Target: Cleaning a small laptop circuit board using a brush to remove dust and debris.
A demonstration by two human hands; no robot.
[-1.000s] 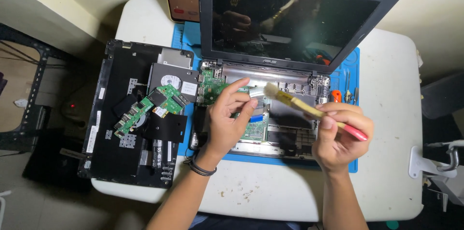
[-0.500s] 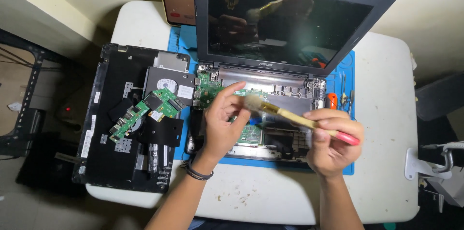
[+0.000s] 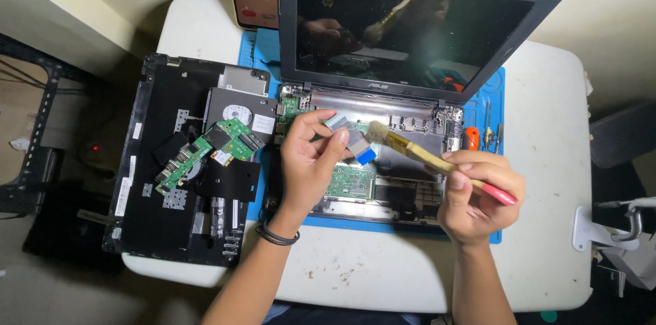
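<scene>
Left hand grip pinches a flat ribbon cable above the opened laptop base on the blue mat. Right hand grip clenched around paintbrush; bristles beside the cable.

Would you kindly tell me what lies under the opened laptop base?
A blue mat lies under the laptop base, over the white table. Its middle is covered.

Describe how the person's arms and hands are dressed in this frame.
Both forearms are bare, with no sleeves in view and no gloves. The left hand has a dark band around its wrist. The right hand shows no ring, watch or band.
</scene>
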